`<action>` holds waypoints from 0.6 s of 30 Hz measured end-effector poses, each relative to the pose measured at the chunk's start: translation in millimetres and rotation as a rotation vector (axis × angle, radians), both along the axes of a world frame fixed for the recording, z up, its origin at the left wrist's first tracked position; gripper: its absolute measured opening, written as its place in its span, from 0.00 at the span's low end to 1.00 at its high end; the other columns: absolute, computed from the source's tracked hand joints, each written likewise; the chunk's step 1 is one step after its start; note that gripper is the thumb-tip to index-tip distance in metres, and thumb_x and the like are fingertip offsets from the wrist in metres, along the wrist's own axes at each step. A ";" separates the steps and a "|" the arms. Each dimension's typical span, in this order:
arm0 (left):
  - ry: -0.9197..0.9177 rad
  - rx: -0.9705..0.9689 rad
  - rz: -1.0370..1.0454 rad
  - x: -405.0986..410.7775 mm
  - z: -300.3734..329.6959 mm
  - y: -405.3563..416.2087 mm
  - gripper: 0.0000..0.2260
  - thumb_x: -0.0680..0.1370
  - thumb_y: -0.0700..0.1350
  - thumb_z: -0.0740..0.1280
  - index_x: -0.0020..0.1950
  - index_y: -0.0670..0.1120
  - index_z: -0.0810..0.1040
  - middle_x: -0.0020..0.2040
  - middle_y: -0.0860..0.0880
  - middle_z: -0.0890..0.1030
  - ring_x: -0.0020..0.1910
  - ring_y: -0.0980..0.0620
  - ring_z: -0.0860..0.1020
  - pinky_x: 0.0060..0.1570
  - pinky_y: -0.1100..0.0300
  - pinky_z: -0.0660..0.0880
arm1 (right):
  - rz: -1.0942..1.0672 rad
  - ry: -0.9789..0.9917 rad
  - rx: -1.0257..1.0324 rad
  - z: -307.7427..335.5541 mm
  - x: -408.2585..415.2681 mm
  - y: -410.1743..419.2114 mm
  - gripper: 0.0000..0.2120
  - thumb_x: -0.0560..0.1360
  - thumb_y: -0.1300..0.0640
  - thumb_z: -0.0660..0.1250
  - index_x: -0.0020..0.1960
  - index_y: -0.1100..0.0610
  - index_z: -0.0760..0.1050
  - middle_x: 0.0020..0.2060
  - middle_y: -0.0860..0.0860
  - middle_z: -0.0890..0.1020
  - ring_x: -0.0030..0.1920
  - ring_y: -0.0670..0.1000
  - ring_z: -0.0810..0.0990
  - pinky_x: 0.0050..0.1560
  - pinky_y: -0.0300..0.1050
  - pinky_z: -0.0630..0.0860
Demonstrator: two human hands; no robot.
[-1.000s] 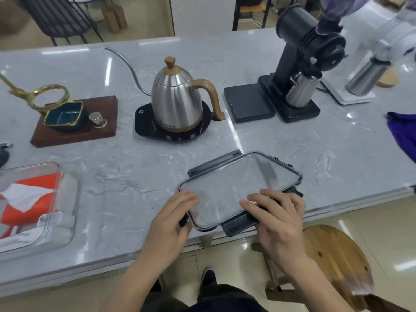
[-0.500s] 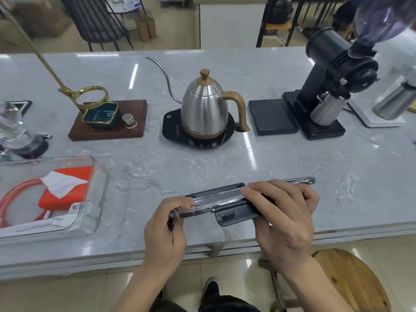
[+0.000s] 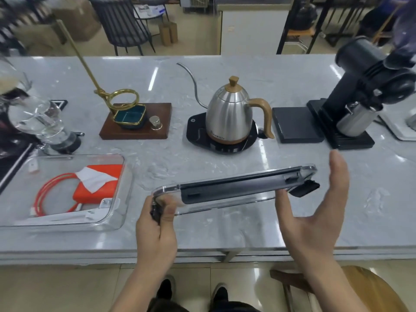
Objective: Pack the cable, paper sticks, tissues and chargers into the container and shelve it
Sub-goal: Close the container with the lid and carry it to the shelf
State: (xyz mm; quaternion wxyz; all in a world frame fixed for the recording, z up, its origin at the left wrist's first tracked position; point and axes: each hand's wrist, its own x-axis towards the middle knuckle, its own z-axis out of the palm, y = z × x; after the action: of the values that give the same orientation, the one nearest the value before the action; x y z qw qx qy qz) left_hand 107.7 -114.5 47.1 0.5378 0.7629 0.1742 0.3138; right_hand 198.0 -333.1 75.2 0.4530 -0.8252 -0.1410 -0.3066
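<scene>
Head view shows the clear container (image 3: pixel 67 190) near the table's (image 3: pixel 202 233) front-left edge, uncovered; inside lie a coiled orange cable (image 3: pixel 48 199), an orange tissue pack (image 3: pixel 99 188) with a white tissue pulled up, and white pieces along the front wall, too unclear to name; its lid (image 3: pixel 234 190) is lifted off the table near the front edge, tilted almost edge-on, probably so it can be carried left and lowered over the container; left hand (image 3: pixel 157 228) pinches the lid's left corner, thumb on top, by a dark latch; right hand (image 3: pixel 315 212) is spread and unclenched, its thumb propping the lid from beneath near the right latch (image 3: pixel 305 190); closing and shelving remain, by my reckoning; beyond stand a steel kettle (image 3: pixel 231 115), a wooden tray (image 3: pixel 137 122) and a black grinder (image 3: pixel 364 91).
</scene>
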 end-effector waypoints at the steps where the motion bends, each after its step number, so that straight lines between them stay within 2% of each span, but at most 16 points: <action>1: -0.013 -0.007 -0.003 -2.3 0.6 5.3 0.11 0.80 0.44 0.61 0.48 0.60 0.76 0.44 0.64 0.81 0.45 0.68 0.78 0.49 0.78 0.69 | 0.015 0.081 0.064 -1.1 0.6 2.9 0.38 0.74 0.56 0.71 0.77 0.62 0.56 0.75 0.55 0.64 0.76 0.54 0.62 0.75 0.52 0.61; 2: -0.019 -0.017 -0.010 -4.9 0.9 10.5 0.07 0.81 0.44 0.61 0.49 0.54 0.77 0.45 0.61 0.82 0.47 0.67 0.78 0.51 0.77 0.69 | 0.038 0.157 0.126 -2.7 1.0 5.7 0.39 0.74 0.54 0.72 0.77 0.57 0.55 0.74 0.48 0.65 0.74 0.49 0.65 0.74 0.48 0.63; 3: -0.022 -0.032 -0.009 -7.7 0.6 16.5 0.07 0.81 0.45 0.60 0.50 0.46 0.78 0.47 0.57 0.83 0.47 0.65 0.79 0.52 0.77 0.69 | 0.069 0.227 0.178 -4.0 1.5 10.4 0.39 0.73 0.53 0.73 0.77 0.54 0.56 0.72 0.43 0.67 0.71 0.46 0.68 0.71 0.45 0.66; 4: -0.023 -0.049 -0.012 -9.7 0.5 20.4 0.11 0.82 0.45 0.60 0.49 0.39 0.77 0.47 0.53 0.83 0.47 0.64 0.80 0.52 0.76 0.70 | 0.098 0.286 0.215 -5.9 1.7 13.0 0.38 0.72 0.53 0.73 0.76 0.52 0.59 0.68 0.41 0.71 0.68 0.46 0.72 0.68 0.44 0.69; 6: -0.038 -0.092 -0.002 -14.7 4.1 30.9 0.12 0.82 0.43 0.60 0.48 0.34 0.75 0.46 0.49 0.84 0.46 0.60 0.81 0.52 0.73 0.72 | 0.180 0.367 0.263 -9.8 2.8 20.7 0.30 0.72 0.54 0.72 0.72 0.52 0.66 0.60 0.44 0.77 0.60 0.47 0.78 0.62 0.43 0.75; 9: -0.066 -0.135 0.054 -26.5 9.9 50.9 0.06 0.82 0.40 0.60 0.48 0.39 0.74 0.44 0.45 0.83 0.45 0.56 0.82 0.53 0.68 0.75 | 0.274 0.389 0.262 -11.6 3.0 39.5 0.13 0.76 0.57 0.70 0.60 0.49 0.76 0.51 0.43 0.83 0.53 0.45 0.81 0.56 0.39 0.77; 11: -0.071 -0.110 0.082 -31.1 12.1 57.5 0.09 0.83 0.36 0.60 0.46 0.47 0.75 0.43 0.44 0.83 0.45 0.55 0.82 0.52 0.68 0.75 | 0.295 0.383 0.276 -9.9 1.7 44.5 0.07 0.78 0.55 0.69 0.54 0.45 0.79 0.48 0.45 0.85 0.52 0.45 0.82 0.55 0.39 0.77; 14: -0.083 -0.073 0.142 -45.4 14.6 77.5 0.15 0.82 0.34 0.59 0.45 0.52 0.77 0.42 0.47 0.83 0.43 0.56 0.82 0.48 0.70 0.76 | 0.343 0.391 0.256 -6.9 -2.5 66.9 0.10 0.78 0.55 0.67 0.52 0.39 0.79 0.46 0.46 0.85 0.49 0.48 0.84 0.52 0.37 0.78; 16: -0.104 -0.094 0.180 -53.9 14.8 92.1 0.12 0.82 0.39 0.60 0.47 0.53 0.78 0.41 0.49 0.83 0.42 0.52 0.83 0.46 0.66 0.78 | 0.372 0.391 0.240 -4.4 -6.6 82.8 0.12 0.79 0.55 0.65 0.52 0.36 0.78 0.45 0.46 0.85 0.45 0.49 0.84 0.48 0.39 0.78; 18: -0.124 -0.110 0.199 -63.5 14.7 108.8 0.08 0.82 0.42 0.61 0.48 0.51 0.79 0.40 0.51 0.83 0.40 0.50 0.83 0.45 0.64 0.79 | 0.406 0.395 0.244 -2.2 -11.7 99.8 0.11 0.78 0.52 0.64 0.53 0.36 0.78 0.44 0.45 0.85 0.41 0.48 0.84 0.45 0.37 0.78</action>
State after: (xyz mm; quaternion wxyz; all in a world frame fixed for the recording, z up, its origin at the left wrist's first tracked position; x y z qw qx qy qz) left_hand 44.2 -5.7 61.8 0.5548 0.6903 0.2324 0.4021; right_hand 186.3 -233.3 73.0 0.6195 -0.7631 -0.1744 -0.0582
